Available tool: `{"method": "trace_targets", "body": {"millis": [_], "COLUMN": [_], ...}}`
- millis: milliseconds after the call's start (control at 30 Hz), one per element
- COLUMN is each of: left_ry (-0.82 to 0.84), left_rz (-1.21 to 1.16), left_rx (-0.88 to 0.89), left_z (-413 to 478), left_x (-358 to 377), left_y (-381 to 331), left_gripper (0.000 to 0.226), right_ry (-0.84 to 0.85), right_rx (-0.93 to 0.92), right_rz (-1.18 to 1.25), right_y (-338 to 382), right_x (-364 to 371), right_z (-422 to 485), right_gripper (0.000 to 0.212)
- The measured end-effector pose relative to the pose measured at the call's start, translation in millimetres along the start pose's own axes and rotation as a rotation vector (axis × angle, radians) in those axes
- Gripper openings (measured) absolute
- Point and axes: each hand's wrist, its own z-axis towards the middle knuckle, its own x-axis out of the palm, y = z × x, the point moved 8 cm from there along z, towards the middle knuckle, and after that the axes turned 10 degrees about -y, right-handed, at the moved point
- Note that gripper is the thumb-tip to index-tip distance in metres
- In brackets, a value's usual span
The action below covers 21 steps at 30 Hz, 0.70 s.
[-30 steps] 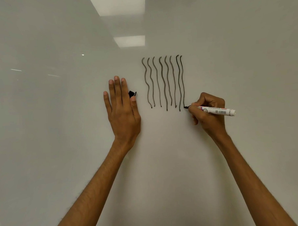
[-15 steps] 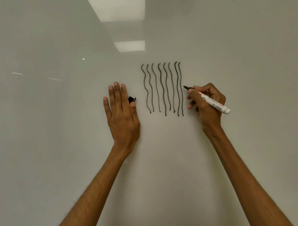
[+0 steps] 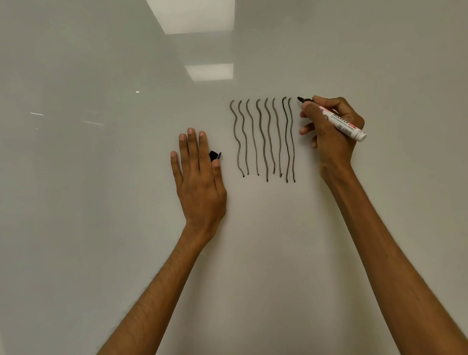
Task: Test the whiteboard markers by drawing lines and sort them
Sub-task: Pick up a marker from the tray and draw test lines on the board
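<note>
The left hand [image 3: 199, 184] was laid flat, fingers straight, mid-frame, a black cap [image 3: 215, 155] tucked by its thumb; the marker [image 3: 343, 124] was gripped in the right hand [image 3: 333, 140], upper right.

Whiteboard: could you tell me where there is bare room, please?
Bare board lies left of the left hand, below the lines and right of the right hand. Between the hands it is crowded: eight lines, and a cap by the left thumb.
</note>
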Motion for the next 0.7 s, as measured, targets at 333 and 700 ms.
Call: {"method": "trace_targets", "body": {"millis": [333,700], "left_ry": [-0.005,-0.01], "left_rz": [-0.013,-0.006], "left_rx": [-0.003,0.005], "left_z": [-1,-2], "left_x": [0,1], "left_y": [1,2], "left_gripper": [0.052,0.051], "right_ry": [0.046,0.09], "right_rx": [-0.066,-0.065], "right_rz": [-0.052,-0.079], "right_y": [-1,-11], "right_x": [-1,-21], "right_z": [-4,-20], "right_gripper": [0.006,0.007]}}
